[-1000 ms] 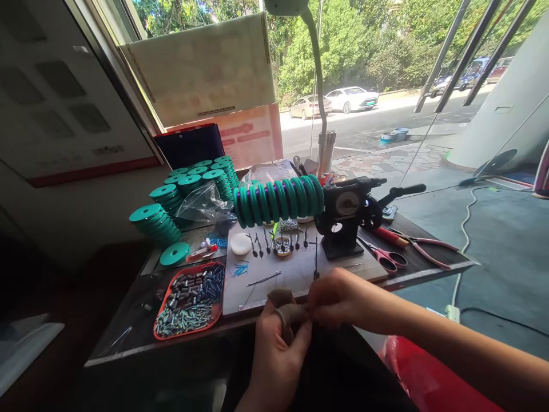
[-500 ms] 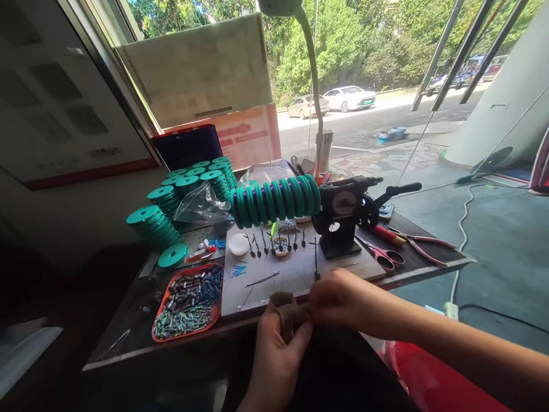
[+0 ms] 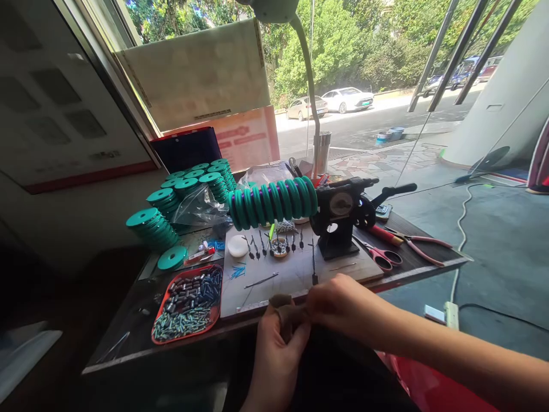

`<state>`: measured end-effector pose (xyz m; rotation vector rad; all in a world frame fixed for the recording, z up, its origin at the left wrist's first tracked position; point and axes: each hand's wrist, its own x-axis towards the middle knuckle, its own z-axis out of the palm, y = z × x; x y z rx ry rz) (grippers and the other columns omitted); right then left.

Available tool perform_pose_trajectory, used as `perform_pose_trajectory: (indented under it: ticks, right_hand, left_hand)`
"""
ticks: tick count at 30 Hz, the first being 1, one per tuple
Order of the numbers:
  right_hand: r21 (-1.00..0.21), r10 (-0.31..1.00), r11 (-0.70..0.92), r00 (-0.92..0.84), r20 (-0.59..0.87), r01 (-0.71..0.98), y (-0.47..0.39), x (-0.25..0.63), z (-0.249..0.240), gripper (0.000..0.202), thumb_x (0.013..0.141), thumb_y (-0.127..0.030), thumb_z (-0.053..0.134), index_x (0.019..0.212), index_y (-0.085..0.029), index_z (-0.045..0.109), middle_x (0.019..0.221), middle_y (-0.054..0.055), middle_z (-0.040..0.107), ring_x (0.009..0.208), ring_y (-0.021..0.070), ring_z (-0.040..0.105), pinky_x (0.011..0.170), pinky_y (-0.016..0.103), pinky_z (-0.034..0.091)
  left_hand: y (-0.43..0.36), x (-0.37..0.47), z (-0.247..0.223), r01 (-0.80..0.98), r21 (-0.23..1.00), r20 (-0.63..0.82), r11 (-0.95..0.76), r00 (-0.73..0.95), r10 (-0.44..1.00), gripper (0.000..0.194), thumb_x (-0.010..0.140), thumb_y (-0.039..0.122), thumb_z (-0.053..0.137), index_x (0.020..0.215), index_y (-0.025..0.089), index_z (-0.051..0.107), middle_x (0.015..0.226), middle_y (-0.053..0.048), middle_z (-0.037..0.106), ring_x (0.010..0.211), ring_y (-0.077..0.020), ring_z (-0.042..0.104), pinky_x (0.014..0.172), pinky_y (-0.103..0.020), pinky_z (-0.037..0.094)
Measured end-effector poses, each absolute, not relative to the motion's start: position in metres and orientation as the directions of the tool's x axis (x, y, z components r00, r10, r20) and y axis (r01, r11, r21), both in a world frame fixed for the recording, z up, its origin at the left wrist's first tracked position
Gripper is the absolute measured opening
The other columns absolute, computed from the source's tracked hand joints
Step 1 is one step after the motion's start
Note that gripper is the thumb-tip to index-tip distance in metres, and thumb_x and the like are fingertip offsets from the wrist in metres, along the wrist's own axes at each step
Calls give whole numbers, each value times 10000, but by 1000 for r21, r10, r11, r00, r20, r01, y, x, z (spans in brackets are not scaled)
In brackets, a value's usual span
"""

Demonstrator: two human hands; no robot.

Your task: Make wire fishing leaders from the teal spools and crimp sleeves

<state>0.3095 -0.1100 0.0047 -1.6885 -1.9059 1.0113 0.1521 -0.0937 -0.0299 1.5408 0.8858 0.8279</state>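
At the near edge, the left hand [image 3: 278, 352] is wearing a grey-brown wrap [image 3: 281, 300] around its fingers and meeting the right hand [image 3: 341, 303] tip to tip. The fingertips are overlapping, so I cannot tell whether they are clamping anything.

Just beyond the right fingers, a slim black strand with a dark block at its lower end [image 3: 314, 262] is hanging over the pale flat board [image 3: 287, 272]. Its long axis is running nearly upright in view, the block end pointing down toward the fingers. The shaft is looking finely ridged, with a short crosspiece near the top.

Left of the fingers, a shallow orange-rimmed tray [image 3: 221, 289] is holding small metal pieces [image 3: 184, 323] on the dark table [image 3: 120, 335]. Beyond the fingers, short black pieces [image 3: 263, 249] are standing out in a row; right of these, red-handled scissors [image 3: 384, 258] are lying.

Farther off, a black metal winder [image 3: 337, 220] is carrying a roll of green rings [image 3: 272, 203]. Far left, green disc stacks [image 3: 150, 229] are standing.
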Motion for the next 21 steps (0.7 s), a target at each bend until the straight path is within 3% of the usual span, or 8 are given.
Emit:
perform_pose_trajectory:
  ticks: [3, 6, 9, 11, 14, 16, 18, 21]
  right_hand:
    - [-722, 985, 78, -165, -51, 687, -117, 311, -4, 162, 738, -223, 511, 795, -136, 634, 630, 1, 547, 537, 6, 413, 526, 108, 256]
    - [-724, 962, 228, -34, 272, 652, -133, 312, -24, 210, 812, -287, 465, 856, -146, 615, 696, 3, 562, 586, 7, 469, 569, 100, 333]
    - [-665, 847, 354, 75, 526, 658, -151, 305, -43, 179, 809, -234, 465, 743, -131, 595, 683, 2, 551, 611, -2, 492, 581, 79, 355]
    - [-724, 875, 344, 74, 478, 598, -159, 296, -48, 198, 800, -266, 459, 768, -124, 594, 710, 12, 555, 640, 9, 509, 595, 79, 374]
    - [-900, 982, 140, 55, 178, 413, -161, 284, -48, 371, 828, -411, 390, 818, -100, 592, 719, 38, 552, 653, 34, 499, 585, 98, 378]
    - [-956, 1000, -11, 30, -2, 295, -159, 278, -46, 436, 829, -464, 372, 818, -79, 577, 668, 40, 529, 601, 32, 458, 537, 98, 349]
    - [-969, 998, -55, 3, -56, 240, -159, 276, -43, 436, 825, -459, 380, 774, -60, 549, 606, 32, 485, 545, 15, 400, 497, 88, 306]
    - [-970, 999, 6, -53, -7, 243, -160, 279, -36, 437, 825, -445, 390, 692, -46, 507, 543, 23, 429, 507, -3, 353, 478, 76, 269]
  left_hand:
    - [-96, 153, -30, 63, 996, 24, -57, 435, 900, 190, 744, 290, 599, 650, 127, 572, 764, -24, 483, 730, -121, 473, 670, -207, 372]
    - [-99, 152, -32, 19, 999, -31, 26, 352, 936, 171, 701, 296, 641, 684, 129, 605, 785, -27, 527, 741, -129, 504, 694, -214, 388]
    - [-100, 150, -35, 29, 998, -60, 53, 352, 934, 175, 696, 303, 647, 722, 133, 618, 778, -29, 563, 725, -128, 530, 706, -221, 405]
    - [-99, 149, -36, 47, 998, -57, 42, 368, 928, 181, 708, 312, 642, 734, 134, 616, 782, -31, 574, 727, -126, 538, 703, -217, 415]
    - [-100, 150, -34, 64, 998, -44, 22, 363, 931, 191, 715, 326, 638, 729, 136, 622, 801, -33, 577, 740, -126, 544, 696, -208, 425]
    - [-102, 152, -30, 54, 998, -46, 29, 356, 933, 190, 704, 324, 642, 712, 135, 622, 776, -28, 575, 710, -122, 543, 672, -204, 429]
    - [-105, 155, -26, 23, 999, -45, 40, 309, 950, 170, 681, 302, 649, 683, 135, 620, 742, -21, 571, 678, -118, 536, 649, -201, 426]
    - [-107, 158, -24, 12, 1000, -24, 22, 250, 968, 138, 645, 267, 659, 647, 133, 628, 745, -27, 578, 685, -126, 533, 654, -206, 421]
